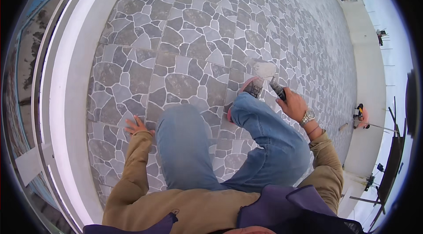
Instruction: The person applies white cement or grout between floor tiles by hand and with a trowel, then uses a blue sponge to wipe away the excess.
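My right hand point(294, 105) is closed round the dark, worn handle of a small trowel point(264, 69). Its pale, smeared blade lies low over the tiles, just ahead of my right shoe point(253, 87); whether it touches them I cannot tell. On the other side, my left hand point(137, 127) rests with fingers spread on the tiled floor point(185, 35), beside my bent left knee. The tiles carry a grey crazy-paving pattern with white lines and straight joints between them.
A low white wall with a ledge point(72, 115) runs along the left, with railings beyond it. Another pale wall point(370, 79) stands at the right. Near its foot is a yellow-and-black object point(360, 113) with something pink beside it. A small brownish piece point(343, 127) lies on the floor.
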`<state>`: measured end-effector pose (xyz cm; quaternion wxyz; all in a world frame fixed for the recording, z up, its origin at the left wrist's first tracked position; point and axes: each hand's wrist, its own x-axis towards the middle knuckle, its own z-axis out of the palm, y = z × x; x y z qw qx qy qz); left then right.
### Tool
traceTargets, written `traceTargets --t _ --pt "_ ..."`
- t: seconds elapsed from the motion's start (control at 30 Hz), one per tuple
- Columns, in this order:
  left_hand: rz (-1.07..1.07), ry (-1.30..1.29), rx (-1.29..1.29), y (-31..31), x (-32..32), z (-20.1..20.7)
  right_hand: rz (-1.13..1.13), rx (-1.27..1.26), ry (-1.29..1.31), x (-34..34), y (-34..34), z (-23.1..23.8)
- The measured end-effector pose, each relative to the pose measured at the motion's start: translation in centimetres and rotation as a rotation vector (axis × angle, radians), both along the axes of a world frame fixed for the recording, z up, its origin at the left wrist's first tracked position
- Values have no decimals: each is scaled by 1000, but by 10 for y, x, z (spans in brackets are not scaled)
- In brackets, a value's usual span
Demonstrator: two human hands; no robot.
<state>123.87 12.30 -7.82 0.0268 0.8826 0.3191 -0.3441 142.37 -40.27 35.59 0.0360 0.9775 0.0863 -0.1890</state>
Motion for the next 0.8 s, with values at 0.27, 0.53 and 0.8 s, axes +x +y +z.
traceTargets --t 0.27,0.53,0.8 --pt "-81 -257 -169 -9 -5 61 198 159 274 139 39 -172" --pt "66 -454 -177 -10 -41 74 460 361 328 223 103 -258" --pt "1317 -683 -450 -150 -53 110 795 627 399 313 198 -313"
